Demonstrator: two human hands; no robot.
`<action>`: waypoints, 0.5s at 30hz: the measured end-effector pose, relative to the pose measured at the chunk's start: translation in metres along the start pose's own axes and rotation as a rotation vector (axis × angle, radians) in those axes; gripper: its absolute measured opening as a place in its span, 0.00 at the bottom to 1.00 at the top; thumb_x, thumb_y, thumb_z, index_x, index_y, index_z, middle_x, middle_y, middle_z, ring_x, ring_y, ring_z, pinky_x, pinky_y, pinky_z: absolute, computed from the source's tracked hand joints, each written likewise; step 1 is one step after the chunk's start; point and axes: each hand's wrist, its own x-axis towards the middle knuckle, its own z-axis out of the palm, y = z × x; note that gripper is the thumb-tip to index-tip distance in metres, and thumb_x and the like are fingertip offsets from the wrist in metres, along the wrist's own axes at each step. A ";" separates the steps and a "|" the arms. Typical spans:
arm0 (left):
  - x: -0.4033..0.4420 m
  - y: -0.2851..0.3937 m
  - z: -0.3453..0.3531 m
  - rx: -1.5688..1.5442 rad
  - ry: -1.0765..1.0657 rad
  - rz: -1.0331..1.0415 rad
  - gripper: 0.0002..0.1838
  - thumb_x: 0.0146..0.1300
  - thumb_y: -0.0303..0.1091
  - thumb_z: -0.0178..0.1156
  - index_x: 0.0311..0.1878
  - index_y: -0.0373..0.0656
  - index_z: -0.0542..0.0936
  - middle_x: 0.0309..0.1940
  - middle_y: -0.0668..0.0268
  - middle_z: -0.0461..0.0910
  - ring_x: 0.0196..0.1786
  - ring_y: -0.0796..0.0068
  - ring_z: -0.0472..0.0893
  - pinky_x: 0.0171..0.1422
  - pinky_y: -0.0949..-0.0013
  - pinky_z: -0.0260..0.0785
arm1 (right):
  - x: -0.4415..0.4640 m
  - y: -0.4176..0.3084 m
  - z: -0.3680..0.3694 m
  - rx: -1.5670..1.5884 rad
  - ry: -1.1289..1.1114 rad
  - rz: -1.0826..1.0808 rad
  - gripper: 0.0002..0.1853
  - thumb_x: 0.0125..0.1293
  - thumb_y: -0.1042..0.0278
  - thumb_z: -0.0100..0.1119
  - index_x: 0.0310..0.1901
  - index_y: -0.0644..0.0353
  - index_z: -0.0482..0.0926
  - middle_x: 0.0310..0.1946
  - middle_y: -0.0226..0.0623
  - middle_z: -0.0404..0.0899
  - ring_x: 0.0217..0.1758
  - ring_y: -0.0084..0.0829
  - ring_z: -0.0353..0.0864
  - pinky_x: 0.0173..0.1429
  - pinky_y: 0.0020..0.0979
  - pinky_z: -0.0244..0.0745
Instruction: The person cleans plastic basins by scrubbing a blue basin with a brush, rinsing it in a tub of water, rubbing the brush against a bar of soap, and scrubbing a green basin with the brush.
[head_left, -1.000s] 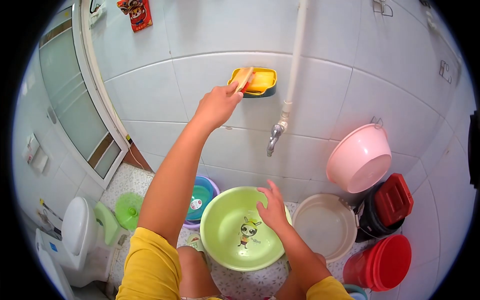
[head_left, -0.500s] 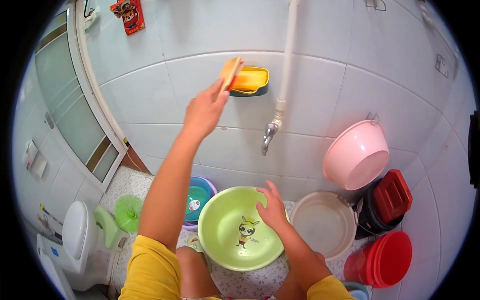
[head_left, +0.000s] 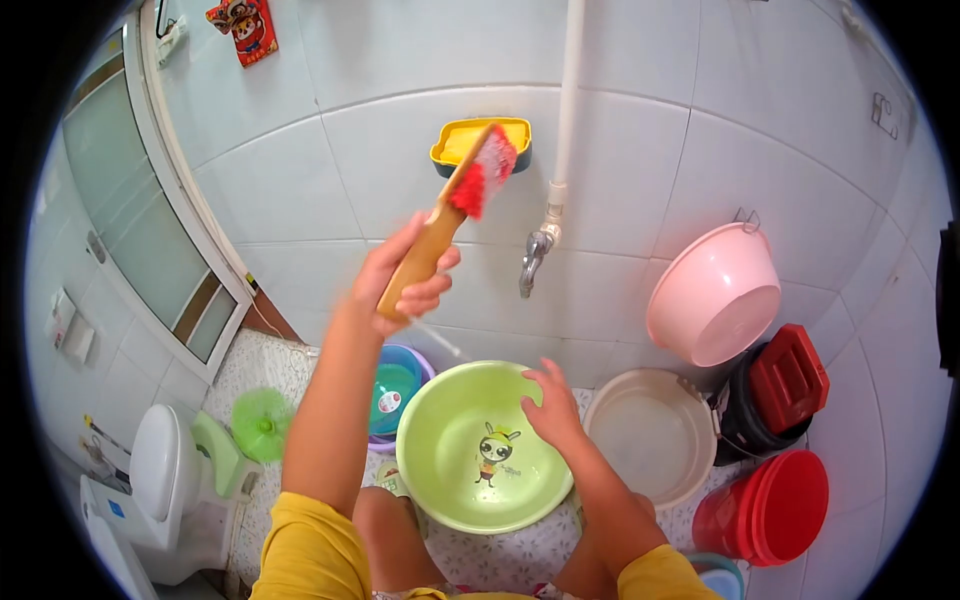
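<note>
My left hand (head_left: 405, 270) is wrapped round the wooden handle of a scrub brush (head_left: 430, 245) with red and whitish bristles. The brush head is raised in front of the yellow soap tray (head_left: 462, 137) on the wall. A thin pale strand hangs below the handle. Over the right rim of the green basin (head_left: 430, 490), my right hand (head_left: 552, 405) has its fingers apart and holds nothing. A cartoon rabbit figure shows on the basin's bottom.
A metal tap (head_left: 533, 262) sticks out above the basin. To the right are a pale basin (head_left: 650, 440), a hanging pink basin (head_left: 715, 295), a dark bin with a red lid (head_left: 788, 378) and a red bucket (head_left: 765, 510). A toilet (head_left: 160, 460) is at the left.
My left hand has drawn the brush away from the soap tray and turned it, so its bristles now show. My right hand has stayed over the basin's right rim.
</note>
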 end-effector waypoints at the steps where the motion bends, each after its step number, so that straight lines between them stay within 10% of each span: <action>1: -0.009 -0.013 -0.004 -0.247 -0.109 -0.016 0.21 0.70 0.45 0.42 0.59 0.42 0.62 0.31 0.62 0.65 0.20 0.81 0.65 0.14 0.81 0.58 | 0.000 0.005 -0.001 -0.001 -0.009 0.009 0.20 0.53 0.70 0.60 0.51 0.55 0.74 0.64 0.47 0.59 0.65 0.50 0.62 0.64 0.42 0.62; 10: -0.088 -0.128 -0.049 -0.741 -0.002 -0.151 0.25 0.66 0.35 0.46 0.64 0.42 0.55 0.37 0.57 0.66 0.22 0.80 0.63 0.17 0.81 0.60 | 0.014 0.044 -0.011 -0.004 0.028 0.052 0.17 0.52 0.68 0.59 0.45 0.59 0.76 0.51 0.50 0.71 0.57 0.49 0.69 0.60 0.41 0.65; 15: -0.119 -0.205 -0.065 0.576 0.272 -0.476 0.36 0.53 0.29 0.56 0.68 0.56 0.61 0.31 0.59 0.75 0.26 0.74 0.72 0.28 0.72 0.67 | 0.020 0.071 -0.009 -0.031 -0.035 0.151 0.16 0.54 0.66 0.57 0.45 0.59 0.78 0.49 0.48 0.74 0.54 0.48 0.72 0.57 0.40 0.68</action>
